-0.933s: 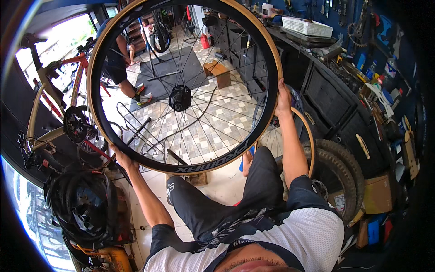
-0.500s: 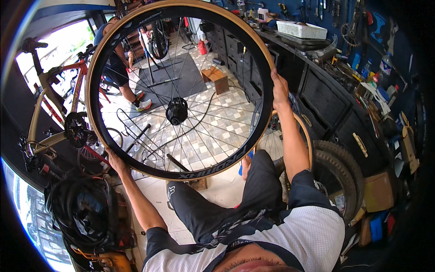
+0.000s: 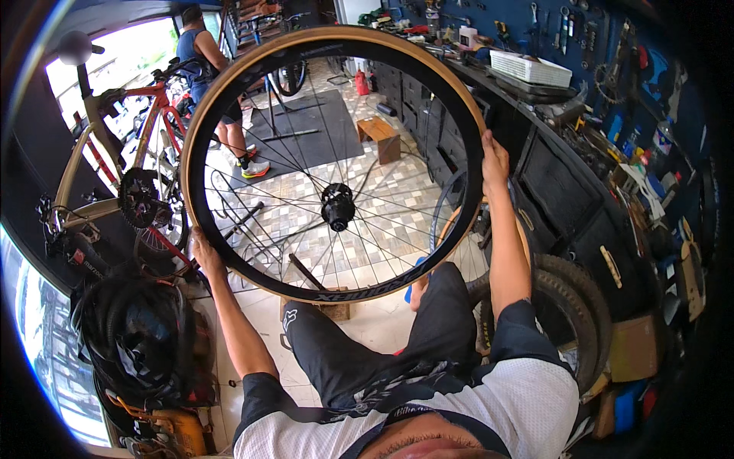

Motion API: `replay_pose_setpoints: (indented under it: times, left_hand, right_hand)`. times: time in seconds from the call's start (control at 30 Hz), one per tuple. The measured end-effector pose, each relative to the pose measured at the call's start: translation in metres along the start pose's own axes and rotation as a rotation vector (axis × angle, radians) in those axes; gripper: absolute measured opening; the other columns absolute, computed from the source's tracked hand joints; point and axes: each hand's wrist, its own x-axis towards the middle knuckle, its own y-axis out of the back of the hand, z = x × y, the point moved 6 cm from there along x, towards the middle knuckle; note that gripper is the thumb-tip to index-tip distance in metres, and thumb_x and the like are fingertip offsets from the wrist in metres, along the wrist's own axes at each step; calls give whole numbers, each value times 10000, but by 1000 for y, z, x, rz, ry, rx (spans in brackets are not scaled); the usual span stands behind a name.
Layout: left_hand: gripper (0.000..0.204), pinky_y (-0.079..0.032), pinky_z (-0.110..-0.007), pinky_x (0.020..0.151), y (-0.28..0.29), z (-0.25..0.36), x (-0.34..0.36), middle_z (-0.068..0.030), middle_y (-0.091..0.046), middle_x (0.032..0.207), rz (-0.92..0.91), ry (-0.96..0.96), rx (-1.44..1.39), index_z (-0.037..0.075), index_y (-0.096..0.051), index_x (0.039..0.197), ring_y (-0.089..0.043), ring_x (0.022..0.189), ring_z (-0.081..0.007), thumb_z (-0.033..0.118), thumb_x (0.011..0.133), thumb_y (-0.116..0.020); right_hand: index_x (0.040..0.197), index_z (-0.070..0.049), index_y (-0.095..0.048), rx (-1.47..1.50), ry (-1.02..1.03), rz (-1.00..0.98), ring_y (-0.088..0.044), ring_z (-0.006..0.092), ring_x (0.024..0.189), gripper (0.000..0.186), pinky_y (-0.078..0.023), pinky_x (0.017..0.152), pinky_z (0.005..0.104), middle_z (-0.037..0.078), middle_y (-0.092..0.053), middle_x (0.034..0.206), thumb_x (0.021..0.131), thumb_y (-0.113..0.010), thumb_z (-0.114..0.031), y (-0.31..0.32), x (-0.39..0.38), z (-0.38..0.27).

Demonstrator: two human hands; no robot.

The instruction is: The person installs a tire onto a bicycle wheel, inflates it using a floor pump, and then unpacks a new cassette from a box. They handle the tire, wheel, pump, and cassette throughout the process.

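Wheel [image 3: 337, 206] sits between the two grips, left grip [image 3: 206, 252] holding tyre [image 3: 186, 153] low, right grip [image 3: 495, 164] holding it higher opposite; best to press evenly, both grips outside the rim [image 3: 306, 291].

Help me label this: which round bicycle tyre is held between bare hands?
The tan tyre on the black-rimmed, spoked wheel, between the left hand and right hand; the thick, black, knobbly tyres at right are in neither hand.
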Motion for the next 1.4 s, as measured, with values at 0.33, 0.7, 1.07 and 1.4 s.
replay_pose_setpoints:
  times: [0.33,0.7,1.07,1.4]
  left_hand:
    - [556,-327,-260,557,-5,-28,-21,75,-509,718,-72,147,-49,79,-688,937,-430,626,-57,612,1045,-571]
    - [566,-271,-258,565,-62,41,3,85,-534,741,-228,-155,238,-52,-739,1040,-385,666,-40,497,1072,-603]
    - [499,-318,-290,605,-101,116,-4,29,-447,718,-325,-363,392,7,-614,898,-372,700,-95,475,1072,-608]
    - [507,-332,-250,575,-94,94,4,85,-557,750,-458,-75,77,5,-737,1008,-443,647,-35,492,1065,-608]
  right_hand:
    - [946,39,-710,-413,189,28,-465,99,704,603,-387,636,303,-3,-555,726,1058,-599,-544,-6,10,-28]
    - [858,-36,-579,-492,217,-148,-383,85,701,565,-323,617,301,-21,-417,726,1061,-581,-563,12,10,-15]
    - [876,-25,-609,-347,73,-242,-391,85,710,579,-337,649,296,-57,-428,749,1058,-580,-574,33,38,0]
    - [831,-23,-634,-452,365,-263,-396,86,668,594,-339,622,293,-36,-449,690,1032,-621,-582,-36,52,-53]
